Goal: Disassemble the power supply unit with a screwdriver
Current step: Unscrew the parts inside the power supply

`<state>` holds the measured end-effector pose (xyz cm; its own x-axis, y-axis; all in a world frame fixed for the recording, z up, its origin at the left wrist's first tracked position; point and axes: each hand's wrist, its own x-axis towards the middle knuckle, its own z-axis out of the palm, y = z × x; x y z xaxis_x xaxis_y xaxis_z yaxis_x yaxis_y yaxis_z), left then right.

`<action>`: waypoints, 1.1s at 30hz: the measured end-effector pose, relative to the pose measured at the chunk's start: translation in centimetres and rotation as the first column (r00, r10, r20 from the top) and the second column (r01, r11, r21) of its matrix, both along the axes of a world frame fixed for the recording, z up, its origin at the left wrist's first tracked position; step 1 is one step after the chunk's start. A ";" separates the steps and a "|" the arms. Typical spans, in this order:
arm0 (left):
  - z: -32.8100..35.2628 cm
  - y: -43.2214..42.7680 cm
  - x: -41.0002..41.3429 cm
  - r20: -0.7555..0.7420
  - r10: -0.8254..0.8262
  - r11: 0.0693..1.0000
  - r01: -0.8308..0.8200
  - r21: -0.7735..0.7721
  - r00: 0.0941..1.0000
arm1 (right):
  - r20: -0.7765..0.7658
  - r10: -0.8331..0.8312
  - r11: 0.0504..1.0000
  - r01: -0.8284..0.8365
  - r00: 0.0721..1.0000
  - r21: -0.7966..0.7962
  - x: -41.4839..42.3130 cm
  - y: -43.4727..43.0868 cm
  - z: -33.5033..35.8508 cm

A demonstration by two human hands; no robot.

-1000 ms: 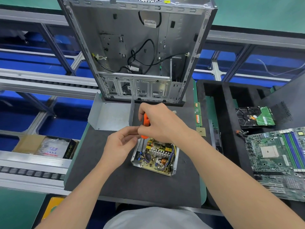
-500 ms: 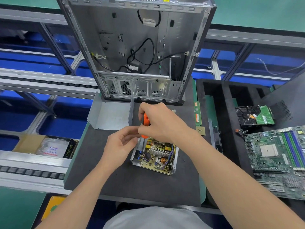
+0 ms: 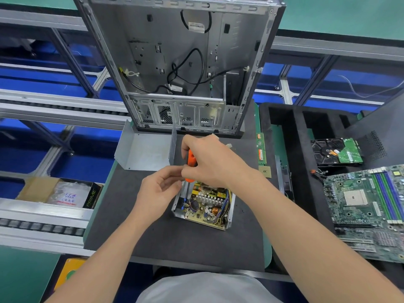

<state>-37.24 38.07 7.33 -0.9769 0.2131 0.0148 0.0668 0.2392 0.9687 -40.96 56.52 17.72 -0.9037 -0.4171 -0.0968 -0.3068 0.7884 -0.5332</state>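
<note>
Fingers (image 3: 187, 147) of right hand (image 3: 215, 164) grip screwdriver (image 3: 190, 157) over dark mat (image 3: 175, 241).

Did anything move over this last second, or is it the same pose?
Nothing visibly changed. The right hand still grips the orange screwdriver, tip down in the open power supply unit, with the left hand curled beside its handle. The unit lies where it did.

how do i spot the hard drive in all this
Start at the black foam tray right of the dark work mat. On its right side, just beyond the big green motherboard, lies the hard drive. It alone is a black slab with a small green circuit board covering one end.
</note>
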 end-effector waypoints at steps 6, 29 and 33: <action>0.4 0.1 0.3 -0.005 -0.057 0.993 0.056 -0.100 0.998 | 0.067 0.276 0.960 -0.279 0.959 0.029 0.0 -0.7 0.8; 0.3 0.0 -1.0 0.032 0.024 0.988 -0.019 -0.151 0.999 | -0.116 0.190 0.886 -0.119 0.975 0.448 -0.1 -3.1 2.1; 0.3 -0.3 -0.8 0.071 0.055 0.982 -0.041 -0.185 0.996 | 0.007 0.409 0.857 -0.387 0.913 0.340 -0.6 -2.1 2.7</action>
